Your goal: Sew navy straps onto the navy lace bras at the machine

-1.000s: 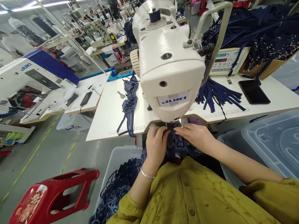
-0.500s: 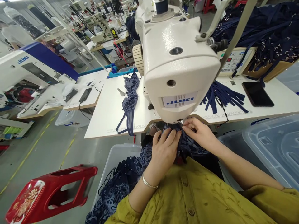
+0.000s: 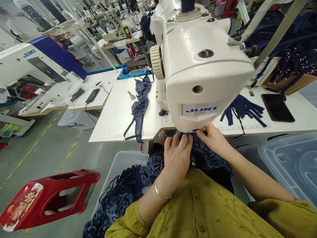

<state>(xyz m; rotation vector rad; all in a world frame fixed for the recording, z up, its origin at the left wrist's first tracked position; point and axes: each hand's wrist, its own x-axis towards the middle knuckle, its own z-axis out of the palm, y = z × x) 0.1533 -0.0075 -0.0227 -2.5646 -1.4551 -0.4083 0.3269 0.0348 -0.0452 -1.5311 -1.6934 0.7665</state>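
Beneath the sewing machine (image 3: 208, 72): one dark lace garment (image 3: 205, 151). Left hand (image 3: 177, 158) is laid over it, fingers bent; pinched or merely resting, cannot be told. Right hand (image 3: 213, 138): grip closed on garment. Best guided flat, evenly, unstretched.

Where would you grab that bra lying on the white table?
Probably by the sheer band at its near end, coming from the front of the table with the left hand, the nearer one: the band lies flat and reaches about to the front edge, while the patterned cups bulge up farther back.
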